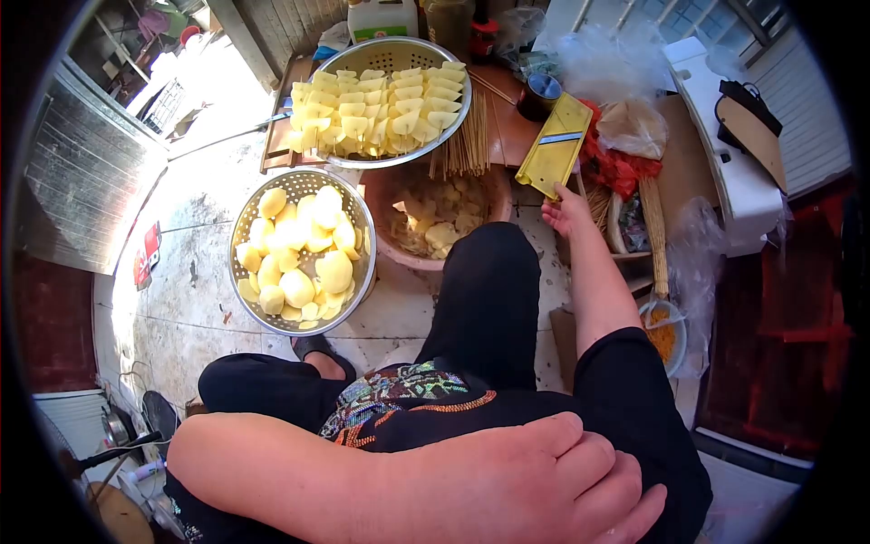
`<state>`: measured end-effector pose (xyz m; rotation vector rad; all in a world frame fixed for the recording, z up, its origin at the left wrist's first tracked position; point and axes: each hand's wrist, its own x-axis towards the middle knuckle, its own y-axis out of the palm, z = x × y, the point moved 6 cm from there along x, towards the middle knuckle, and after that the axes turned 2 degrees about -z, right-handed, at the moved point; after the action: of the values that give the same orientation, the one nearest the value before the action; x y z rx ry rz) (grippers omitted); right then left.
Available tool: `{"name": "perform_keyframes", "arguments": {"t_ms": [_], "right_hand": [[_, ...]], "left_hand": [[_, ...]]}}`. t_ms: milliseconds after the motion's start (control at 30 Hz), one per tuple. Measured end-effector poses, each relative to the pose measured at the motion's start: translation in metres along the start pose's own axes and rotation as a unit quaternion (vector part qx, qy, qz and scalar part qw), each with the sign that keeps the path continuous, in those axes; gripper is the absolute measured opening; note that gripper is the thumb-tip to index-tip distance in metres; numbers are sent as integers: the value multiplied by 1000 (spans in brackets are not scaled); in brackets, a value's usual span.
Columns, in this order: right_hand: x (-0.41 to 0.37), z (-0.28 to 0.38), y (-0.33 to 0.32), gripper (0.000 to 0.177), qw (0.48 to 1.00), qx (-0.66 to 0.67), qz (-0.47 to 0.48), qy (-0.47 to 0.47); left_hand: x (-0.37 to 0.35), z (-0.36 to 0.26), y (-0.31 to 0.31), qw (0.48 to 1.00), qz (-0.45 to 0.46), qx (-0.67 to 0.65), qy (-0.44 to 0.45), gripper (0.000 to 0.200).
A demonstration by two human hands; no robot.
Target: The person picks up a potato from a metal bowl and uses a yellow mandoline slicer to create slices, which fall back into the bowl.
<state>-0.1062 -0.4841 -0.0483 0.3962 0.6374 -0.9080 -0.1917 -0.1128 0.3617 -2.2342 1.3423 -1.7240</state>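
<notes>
Reaching hand: right hand (pixel 567 212), arm stretched forward past the knee (pixel 489 290), fingertips at the lower end of the yellow slicer (pixel 555 145).
Grip, right: loose and part-open, fingers lightly curled. They touch the slicer's bottom edge but are not closed round it, as far as the view shows.
Grip, left: left hand (pixel 553 480) laid flat on the black sleeve (pixel 625 399) of the other arm, fingers draped, holding nothing.
Slicer, location: lying tilted at the edge of the low bench (pixel 512 127), just right of the bamboo skewers (pixel 467 140) and beyond the pink basin (pixel 399 258).
Slicer, handling (judged): light, stiff plastic board. The blade slot across its middle is sharp, and the face is probably slick with potato starch. Best taken by the long side rails or the lower end, fingers clear of the blade.
Colander, near: metal colander (pixel 243 210) on the floor (pixel 181 299), heaped with whole peeled potatoes (pixel 299 254). Judged heavy to lift.
Colander, far: perforated metal bowl (pixel 399 53) on the bench, filled with potato slices (pixel 381 104) in overlapping rows.
Basin: sits between the two colanders and holds loose slices, seemingly in water. The knee hides part of it.
Small bowl: bowl (pixel 683 340) at the right with orange contents, too small to identify.
</notes>
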Motion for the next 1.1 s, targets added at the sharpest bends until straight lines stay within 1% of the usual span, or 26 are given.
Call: {"name": "perform_keyframes", "arguments": {"t_ms": [33,67,133,167,233,267,333,367,433,467,500,533,567,633,667,700,733,767,800,833,900,933,967,1033,1067,1100], "right_hand": [[1,0,-1,39,1000,2,-7,-3],[2,1,-3,39,1000,1,-6,-6],[1,9,-5,31,996,59,14,-63],[-2,12,-7,31,996,61,14,-66],[-10,19,-11,27,984,155,29,-87],[-14,22,-13,27,983,156,28,-90],[-27,29,-20,26,979,173,31,-106],[-35,32,-22,26,978,174,30,-110],[-65,43,-18,26,975,148,56,-158],[-81,47,-18,26,974,148,54,-163],[-100,53,-11,26,970,138,76,-187],[-120,59,-2,25,964,128,102,-212],[-140,62,6,25,962,131,106,-217],[-185,64,29,24,952,104,190,-216],[-205,60,42,25,942,98,245,-207],[-227,52,56,26,930,91,298,-196],[-251,41,71,27,923,82,334,-172],[-275,28,88,27,914,75,370,-149],[-294,14,105,28,906,65,398,-127],[-312,-2,122,29,898,57,424,-105],[-342,-31,152,31,882,39,466,-49],[-350,-46,166,31,868,19,494,-35],[-356,-63,179,32,853,-2,521,-20],[-369,-90,198,32,833,-34,553,0],[-374,-100,204,32,825,-40,563,2],[-379,-107,210,33,818,-48,574,4]], "left_hand": [[2,-1,1,1000,1,20,-17,44],[1,-1,-1,1000,-1,22,-15,44],[-2,-3,-5,998,50,29,21,44],[-3,-6,-9,998,50,30,25,44],[-5,-10,-11,995,82,-58,-6,45],[-7,-13,-10,995,82,-58,-3,45],[-11,-18,-12,999,46,-21,20,47],[-13,-20,-15,998,46,-21,24,47],[-13,-24,-23,990,100,68,75,52],[-9,-26,-32,974,181,98,97,29],[-12,-27,-41,973,180,99,102,29],[-15,-17,-52,977,179,114,18,28],[-21,-10,-66,973,177,130,-67,29],[-65,21,-83,968,95,156,-171,58],[-99,42,-95,955,18,96,-280,72],[-132,57,-100,921,-58,32,-385,86],[-142,58,-92,921,-57,32,-383,86],[-159,65,-90,876,-133,-64,-460,96],[-177,70,-86,810,-205,-157,-526,107],[-186,68,-77,793,-200,-201,-539,118],[-199,60,-64,786,-230,-240,-520,120],[-202,55,-60,794,-276,-241,-485,110],[-209,51,-59,795,-273,-240,-486,110],[-232,43,-71,752,-373,-224,-495,89],[-237,37,-75,746,-391,-212,-496,66],[-244,31,-77,745,-392,-209,-497,66]]}}
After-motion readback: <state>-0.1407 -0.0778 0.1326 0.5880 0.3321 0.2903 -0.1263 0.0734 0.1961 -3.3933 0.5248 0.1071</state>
